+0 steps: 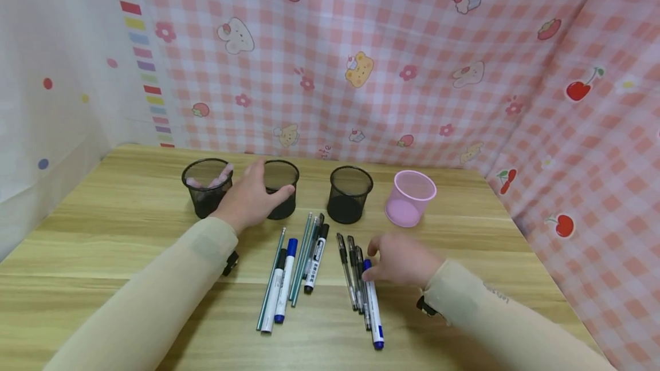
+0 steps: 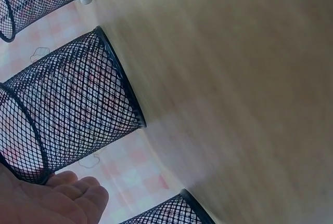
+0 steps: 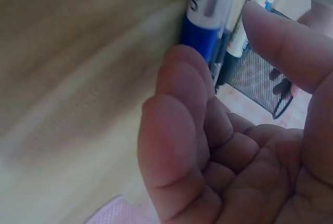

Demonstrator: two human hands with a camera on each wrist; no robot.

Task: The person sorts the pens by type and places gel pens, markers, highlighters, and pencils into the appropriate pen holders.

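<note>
My left hand [image 1: 251,198] is at the second black mesh cup [image 1: 282,202], with the thumb across its front rim and the fingers at its left side. In the left wrist view, this mesh cup [image 2: 78,104] lies just above relaxed fingers [image 2: 86,193]; whether they touch it, I cannot tell. My right hand [image 1: 404,259] hovers by the blue cap of a white marker [image 1: 374,311], rightmost of a row with several black pens [image 1: 356,273]. Thumb and bent fingers [image 3: 171,146] stand apart in the right wrist view, with the marker [image 3: 203,26] beyond the fingertips.
The leftmost black mesh cup [image 1: 207,196] contains pinkish items. Another black mesh cup [image 1: 349,199] and a pink cup [image 1: 407,202] stand to the right. Markers [image 1: 285,282], pencils [image 1: 304,262] and a black-capped marker [image 1: 317,259] lie mid-table. Patterned cloth [image 1: 335,33] hangs behind.
</note>
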